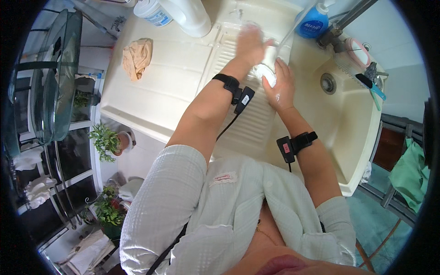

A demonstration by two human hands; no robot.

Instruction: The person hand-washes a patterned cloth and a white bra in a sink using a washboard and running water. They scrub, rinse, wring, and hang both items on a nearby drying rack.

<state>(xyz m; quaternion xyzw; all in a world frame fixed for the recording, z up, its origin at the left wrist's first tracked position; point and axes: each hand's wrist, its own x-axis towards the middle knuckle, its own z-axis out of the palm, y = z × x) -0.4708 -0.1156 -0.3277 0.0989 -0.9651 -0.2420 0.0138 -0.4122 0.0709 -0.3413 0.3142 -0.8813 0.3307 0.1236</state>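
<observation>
On the ribbed washboard part (252, 106) of a cream laundry sink, my right hand (283, 84) grips a wet white item (268, 74), probably cloth, between thumb and fingers. Wet shine and some foam show on that hand and around the item. My left hand (251, 44) is over the upper ribs, beside the white item's upper part. Motion blurs its fingers, so its grip is not clear. A pale, translucent streak (292, 29), which looks like running water, slants down from the upper right to the white item.
A crumpled peach cloth (137, 58) lies on the left counter. Behind it stand a white jug (189, 17) and a white tub (153, 12). At right are the basin drain (328, 83), a blue bottle (312, 22) and brushes (371, 86) on the rim. Cables trail from both wrist straps.
</observation>
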